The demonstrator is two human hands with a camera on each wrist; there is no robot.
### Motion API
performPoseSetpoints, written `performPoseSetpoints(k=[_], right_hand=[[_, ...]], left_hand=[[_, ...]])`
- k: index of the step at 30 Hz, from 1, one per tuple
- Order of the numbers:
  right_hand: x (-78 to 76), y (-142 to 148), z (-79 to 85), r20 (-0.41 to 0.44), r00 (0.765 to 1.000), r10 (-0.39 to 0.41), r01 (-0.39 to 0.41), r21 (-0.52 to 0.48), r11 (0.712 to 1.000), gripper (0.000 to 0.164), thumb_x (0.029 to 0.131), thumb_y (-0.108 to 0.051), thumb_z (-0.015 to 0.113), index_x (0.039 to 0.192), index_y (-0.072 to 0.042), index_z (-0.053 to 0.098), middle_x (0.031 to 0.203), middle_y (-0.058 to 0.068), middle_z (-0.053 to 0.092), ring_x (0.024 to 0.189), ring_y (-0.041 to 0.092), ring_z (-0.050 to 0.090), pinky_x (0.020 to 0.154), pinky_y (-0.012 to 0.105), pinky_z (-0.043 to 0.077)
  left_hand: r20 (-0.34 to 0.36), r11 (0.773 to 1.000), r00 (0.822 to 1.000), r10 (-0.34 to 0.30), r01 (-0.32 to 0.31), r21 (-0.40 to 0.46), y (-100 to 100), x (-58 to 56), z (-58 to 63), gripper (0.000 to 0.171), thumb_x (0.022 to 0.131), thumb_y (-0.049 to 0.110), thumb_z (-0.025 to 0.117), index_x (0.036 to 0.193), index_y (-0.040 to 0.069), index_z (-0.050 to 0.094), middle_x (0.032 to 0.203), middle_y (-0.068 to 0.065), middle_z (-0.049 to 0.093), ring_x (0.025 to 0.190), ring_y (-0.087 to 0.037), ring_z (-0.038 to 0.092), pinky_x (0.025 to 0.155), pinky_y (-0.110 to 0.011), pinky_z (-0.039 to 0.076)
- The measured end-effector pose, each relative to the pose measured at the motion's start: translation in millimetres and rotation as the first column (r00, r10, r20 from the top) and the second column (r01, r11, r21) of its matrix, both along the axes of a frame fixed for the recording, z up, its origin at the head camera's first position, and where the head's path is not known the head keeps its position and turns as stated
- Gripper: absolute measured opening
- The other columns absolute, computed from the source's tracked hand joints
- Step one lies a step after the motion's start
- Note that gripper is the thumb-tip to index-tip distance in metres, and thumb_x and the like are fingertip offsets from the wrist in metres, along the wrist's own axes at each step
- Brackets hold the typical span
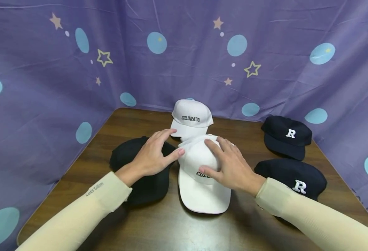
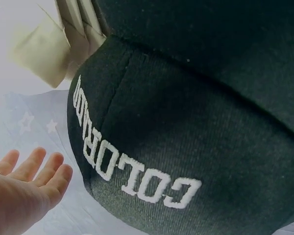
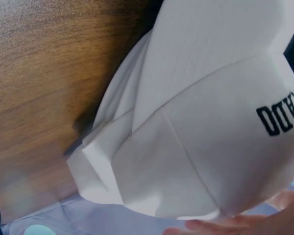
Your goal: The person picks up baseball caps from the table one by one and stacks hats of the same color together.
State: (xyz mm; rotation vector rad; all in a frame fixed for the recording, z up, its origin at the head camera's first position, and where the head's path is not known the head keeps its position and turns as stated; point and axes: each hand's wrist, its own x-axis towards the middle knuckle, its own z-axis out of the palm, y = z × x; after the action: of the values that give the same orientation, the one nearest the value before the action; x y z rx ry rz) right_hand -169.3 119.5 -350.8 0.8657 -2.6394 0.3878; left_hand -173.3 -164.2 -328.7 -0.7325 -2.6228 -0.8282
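Note:
My left hand (image 1: pixel 149 157) reaches over a black cap (image 1: pixel 150 190), its fingers extended toward the white caps and thumb apart. White COLORADO lettering runs across that black cap (image 2: pixel 186 132) in the left wrist view, where the left hand (image 2: pixel 27 196) appears beyond it with nothing in its grasp. Several white caps (image 1: pixel 204 197) are nested together at the middle of the table, brim toward me. My right hand (image 1: pixel 232 165) is spread over the top white cap's crown, covering part of its dark lettering. In the right wrist view, the right fingers (image 3: pixel 206 227) lie along the crown's far side.
Another white COLORADO cap (image 1: pixel 191 113) sits behind the nested ones. To the right are two dark caps marked with a white R, one farther back (image 1: pixel 274 129) and one nearer (image 1: pixel 281 174), partly behind my right sleeve (image 1: pixel 296 202). A purple curtain (image 1: pixel 190 76) borders the wooden table (image 1: pixel 184 230).

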Motion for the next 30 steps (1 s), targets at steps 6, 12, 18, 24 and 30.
performPoseSetpoints(k=[6,12,18,24,30], right_hand=[[-0.5,13,8.9,0.052,0.998,-0.044,0.049,-0.1,0.994,0.067,0.093,-0.063,0.039,0.149,-0.027,0.029,0.148,0.013,0.032,0.136,0.031,0.025,0.106,0.058,0.023],[-7.1,33,14.6,0.056,0.995,-0.082,0.088,-0.134,0.987,0.06,0.096,-0.056,0.04,0.146,-0.023,0.035,0.147,0.013,0.035,0.135,0.03,0.028,0.104,0.059,0.026],[-10.1,49,17.6,0.062,0.991,-0.121,0.129,-0.143,0.981,0.058,0.098,-0.054,0.038,0.143,-0.017,0.039,0.144,0.013,0.037,0.132,0.031,0.032,0.103,0.059,0.026],[-8.9,61,17.8,0.089,0.984,-0.156,0.167,-0.144,0.975,0.059,0.099,-0.054,0.036,0.141,-0.013,0.041,0.142,0.014,0.04,0.131,0.032,0.033,0.103,0.06,0.025],[-4.5,70,19.8,0.104,0.979,-0.177,0.191,-0.149,0.97,0.057,0.099,-0.053,0.036,0.14,-0.013,0.042,0.142,0.012,0.042,0.13,0.033,0.034,0.103,0.06,0.024]], left_hand=[[0.0,1.0,1.0,-0.002,0.002,-0.002,2,-2.1,2.8,0.074,0.087,0.068,0.047,0.142,0.018,0.039,0.145,-0.001,0.039,0.131,-0.019,0.033,0.106,-0.047,0.03],[0.008,1.0,1.0,0.001,-0.001,-0.009,4,-6.7,5.4,0.074,0.089,0.068,0.045,0.142,0.017,0.039,0.145,-0.001,0.038,0.132,-0.019,0.032,0.106,-0.048,0.03],[0.004,1.0,1.0,0.0,0.0,-0.005,9,-15.8,12.8,0.072,0.09,0.066,0.044,0.142,0.015,0.04,0.145,-0.003,0.039,0.133,-0.02,0.031,0.106,-0.048,0.03],[0.019,0.999,0.999,0.034,-0.033,-0.033,18,-29.1,24.3,0.073,0.091,0.066,0.042,0.142,0.013,0.04,0.144,-0.006,0.041,0.132,-0.024,0.033,0.106,-0.048,0.03],[0.055,0.994,0.995,0.08,-0.076,-0.073,28,-49.0,34.8,0.072,0.091,0.065,0.041,0.142,0.014,0.04,0.142,-0.007,0.043,0.13,-0.025,0.035,0.103,-0.048,0.033]])
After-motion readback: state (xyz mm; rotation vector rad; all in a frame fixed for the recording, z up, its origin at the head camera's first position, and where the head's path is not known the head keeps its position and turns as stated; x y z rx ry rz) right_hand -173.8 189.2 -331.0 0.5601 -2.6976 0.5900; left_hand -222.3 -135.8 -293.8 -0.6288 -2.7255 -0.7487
